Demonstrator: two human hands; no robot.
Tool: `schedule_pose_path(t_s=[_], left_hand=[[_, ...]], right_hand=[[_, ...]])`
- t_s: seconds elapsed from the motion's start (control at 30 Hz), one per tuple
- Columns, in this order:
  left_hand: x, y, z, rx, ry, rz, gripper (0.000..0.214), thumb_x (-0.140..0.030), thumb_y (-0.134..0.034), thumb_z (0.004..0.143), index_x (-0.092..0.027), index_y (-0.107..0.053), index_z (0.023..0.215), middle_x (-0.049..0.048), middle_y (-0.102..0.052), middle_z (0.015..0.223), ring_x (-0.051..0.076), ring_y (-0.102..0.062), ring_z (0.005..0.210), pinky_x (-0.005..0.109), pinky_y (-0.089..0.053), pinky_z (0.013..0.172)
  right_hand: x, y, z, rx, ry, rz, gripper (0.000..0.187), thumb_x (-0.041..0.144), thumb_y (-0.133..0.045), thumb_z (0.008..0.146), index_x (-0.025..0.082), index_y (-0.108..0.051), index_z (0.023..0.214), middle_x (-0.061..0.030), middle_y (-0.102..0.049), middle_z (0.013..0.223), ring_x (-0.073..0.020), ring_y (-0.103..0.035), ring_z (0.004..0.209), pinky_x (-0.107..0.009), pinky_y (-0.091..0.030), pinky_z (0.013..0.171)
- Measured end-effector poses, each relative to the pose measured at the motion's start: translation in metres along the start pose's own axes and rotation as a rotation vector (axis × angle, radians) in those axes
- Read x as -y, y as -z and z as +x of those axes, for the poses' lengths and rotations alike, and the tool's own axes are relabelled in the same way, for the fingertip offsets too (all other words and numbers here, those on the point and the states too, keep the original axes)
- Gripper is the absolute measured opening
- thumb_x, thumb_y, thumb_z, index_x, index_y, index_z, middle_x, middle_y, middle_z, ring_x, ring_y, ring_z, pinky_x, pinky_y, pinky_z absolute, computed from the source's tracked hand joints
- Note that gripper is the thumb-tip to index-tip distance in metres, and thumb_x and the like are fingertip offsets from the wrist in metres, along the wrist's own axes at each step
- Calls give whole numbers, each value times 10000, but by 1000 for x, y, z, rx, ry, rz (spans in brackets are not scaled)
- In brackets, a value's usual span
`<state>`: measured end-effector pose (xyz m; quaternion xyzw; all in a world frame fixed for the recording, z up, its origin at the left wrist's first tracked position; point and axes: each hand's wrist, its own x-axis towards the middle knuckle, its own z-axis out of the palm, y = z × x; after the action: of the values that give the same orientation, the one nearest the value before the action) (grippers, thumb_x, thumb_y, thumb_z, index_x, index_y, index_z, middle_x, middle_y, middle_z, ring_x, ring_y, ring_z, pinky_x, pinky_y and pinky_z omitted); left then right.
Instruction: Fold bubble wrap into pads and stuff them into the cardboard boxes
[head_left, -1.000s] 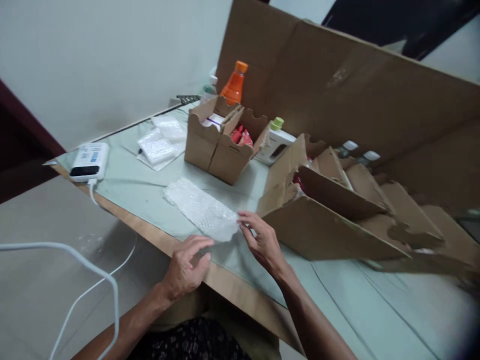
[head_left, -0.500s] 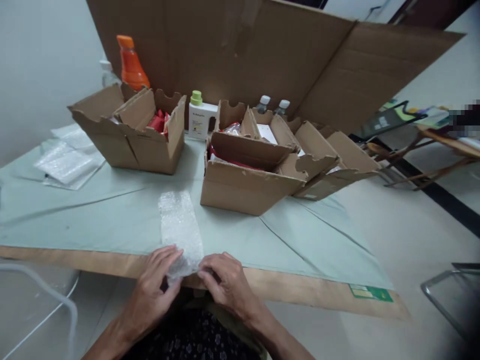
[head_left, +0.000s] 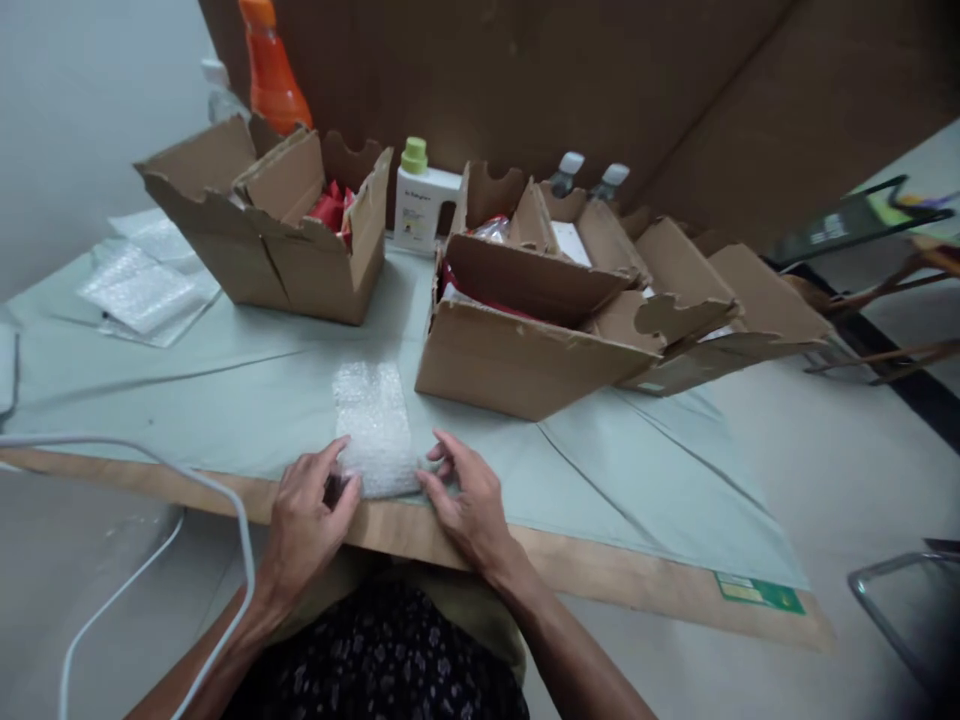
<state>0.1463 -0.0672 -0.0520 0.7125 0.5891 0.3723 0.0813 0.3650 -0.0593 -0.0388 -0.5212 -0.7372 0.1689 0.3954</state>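
A clear bubble wrap pouch (head_left: 375, 430) lies flat at the front of the table, its near end by the wooden edge. My left hand (head_left: 311, 505) rests along the pouch's left side, thumb and forefinger apart, their tips touching its edge. On the other side is my right hand (head_left: 469, 495), with fingers curved and parted from the thumb. Its fingertips sit just beside the pouch's right edge; whether they touch it is hard to tell. Neither hand is closed round the pouch.
Open cardboard boxes stand behind: one box (head_left: 300, 260) at left, a front box (head_left: 517, 350) and several more at right. A white detergent bottle (head_left: 420, 205) stands between. Bubble wrap sheets (head_left: 150, 285) lie far left. A white cable (head_left: 236, 500) crosses by my left arm.
The pouch, held up at its near end between both hands before, now lies flat on the table. My hands have moved forward and loosened to its two sides. The camera view has tilted down.
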Motion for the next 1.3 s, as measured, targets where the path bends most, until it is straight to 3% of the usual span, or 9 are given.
schedule_pose_path(t_s=[0.07, 0.23, 0.37, 0.5, 0.63, 0.73, 0.83, 1.1, 1.3], left_hand=[[1, -2, 2, 17, -14, 17, 387, -275, -574, 954, -194, -570, 1333, 29, -655, 837, 213, -626, 794, 375, -522, 798], [5, -5, 5, 27, -40, 59, 470, -273, -575, 951, -198, -519, 1412, 23, -656, 821, 224, -625, 782, 389, -517, 808], [3, 7, 5, 4, -71, 42, 536, -293, -607, 945, -184, -463, 1449, 105, -673, 1050, 271, -639, 967, 444, -526, 888], [-2, 25, 2, 72, -213, -49, 507, -246, -659, 905, -210, -516, 1390, 158, -595, 1364, 332, -546, 1270, 521, -448, 1060], [0, 23, 4, 133, -171, -172, 271, -155, -591, 928, -234, -650, 1181, 43, -741, 1012, 231, -663, 997, 391, -511, 913], [7, 13, 12, 102, -35, -161, 227, -221, -586, 936, -209, -689, 1137, 42, -753, 937, 211, -676, 839, 350, -522, 786], [13, 6, 22, 87, 6, -79, 283, -269, -579, 923, -187, -694, 1168, 50, -748, 894, 218, -668, 763, 366, -518, 762], [26, 0, 37, 96, 10, 32, 335, -277, -583, 892, -178, -681, 1196, 37, -713, 801, 227, -644, 719, 367, -502, 755], [31, -1, 45, 147, -13, 34, 404, -293, -605, 892, -183, -640, 1279, 16, -667, 753, 225, -635, 713, 369, -513, 761]], right_hand=[[5, 8, -3, 34, 115, -101, 330, 243, -583, 976, 224, -589, 1306, -94, -727, 1061, -229, -659, 902, -399, -521, 822], [13, 6, 7, 421, 318, -293, 358, 241, -587, 970, 205, -596, 1327, -157, -574, 1458, -325, -475, 1362, -501, -436, 1014], [10, -3, 23, 433, 328, -305, 257, 192, -488, 1029, 203, -658, 1222, -111, -682, 1333, -289, -538, 1302, -468, -419, 990], [16, 7, 35, 485, 289, -160, 227, 210, -511, 1035, 212, -697, 1165, -70, -752, 1181, -242, -634, 1145, -425, -429, 954], [21, 17, 43, 585, 125, -30, 236, 248, -533, 1035, 275, -695, 1205, -10, -776, 1112, -184, -685, 1028, -371, -466, 948], [17, 13, 45, 408, 67, -111, 280, 301, -513, 1041, 262, -653, 1280, -54, -740, 1215, -223, -661, 1095, -403, -476, 962], [10, 9, 44, 270, 182, -229, 271, 286, -523, 1024, 213, -653, 1250, -110, -710, 1214, -253, -642, 1043, -416, -481, 886], [17, 2, 56, 445, 350, -433, 275, 273, -628, 936, 210, -649, 1203, -149, -532, 1479, -327, -496, 1268, -477, -424, 956], [12, -6, 64, 593, 425, -420, 400, 195, -588, 932, 195, -564, 1331, -144, -598, 1396, -304, -496, 1270, -462, -395, 968]])
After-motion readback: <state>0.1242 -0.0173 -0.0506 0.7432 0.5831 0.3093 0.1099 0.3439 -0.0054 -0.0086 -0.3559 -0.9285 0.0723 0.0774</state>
